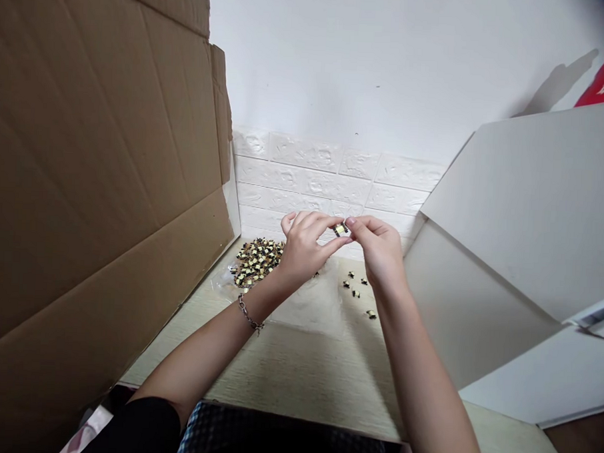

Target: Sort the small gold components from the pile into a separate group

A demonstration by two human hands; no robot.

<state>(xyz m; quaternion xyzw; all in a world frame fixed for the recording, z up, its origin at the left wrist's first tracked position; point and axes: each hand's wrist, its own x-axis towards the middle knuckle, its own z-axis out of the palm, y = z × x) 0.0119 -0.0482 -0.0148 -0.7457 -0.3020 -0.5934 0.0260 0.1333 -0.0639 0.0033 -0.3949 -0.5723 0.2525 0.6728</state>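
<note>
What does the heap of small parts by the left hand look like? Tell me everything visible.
The heap of small parts is a dense, jumbled pile of pieces with pale gold, metallic-looking faces and black sides; their exact type is too small to tell. It lies on clear plastic on a pale wood-grain surface, its right edge partly hidden behind the left hand.

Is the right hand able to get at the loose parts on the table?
Probably yes: the right hand is just above the loose parts, nothing between, though its fingers hold a small component.
</note>
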